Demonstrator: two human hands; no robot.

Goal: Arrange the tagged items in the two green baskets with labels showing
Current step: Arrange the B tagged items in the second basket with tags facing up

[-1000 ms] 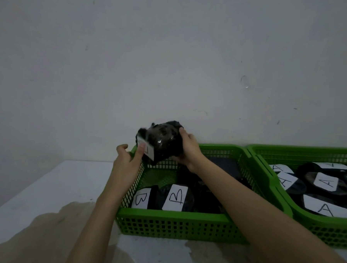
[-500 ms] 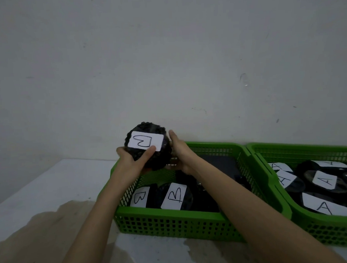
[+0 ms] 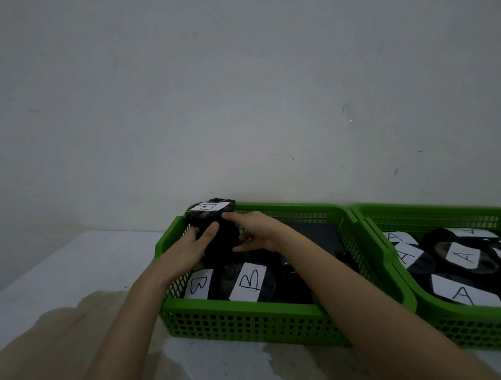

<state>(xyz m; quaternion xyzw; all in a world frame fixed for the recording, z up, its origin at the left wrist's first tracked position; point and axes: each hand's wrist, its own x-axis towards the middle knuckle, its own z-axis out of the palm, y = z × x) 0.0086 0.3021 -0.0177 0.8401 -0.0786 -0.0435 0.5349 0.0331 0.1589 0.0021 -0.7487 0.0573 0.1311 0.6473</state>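
Nearest the camera lies a pale table [image 3: 73, 257] with a brown stain, and on it stand two green baskets side by side, touching: the left basket [image 3: 250, 320] and the right basket [image 3: 468, 332]. In the front of the left one lie two dark items with white tags marked B facing up, one tag [image 3: 198, 284] by the left wall and one [image 3: 249, 281] just beside it; the right basket holds several dark items whose tags read A, among them a front one [image 3: 466, 294]. Further in, over the far left corner of the left basket, both hands hold a dark lumpy item [image 3: 220, 240]. The left hand [image 3: 188, 249] wraps its near left side, thumb pressed on the front; the right hand [image 3: 256, 233] closes on its right side, fingers curled against it. Its white label [image 3: 212, 206] sits on top, facing up, and seems to read B, turned sideways. The item looks low in the corner, but whether it rests on the basket floor cannot be told. The step in hand appears to be seating this B item behind the front row. The next move likely calls for settling it so that it stands firm with the label level and unhidden, then letting go without tipping it. Behind is a bare grey wall [image 3: 238, 88].
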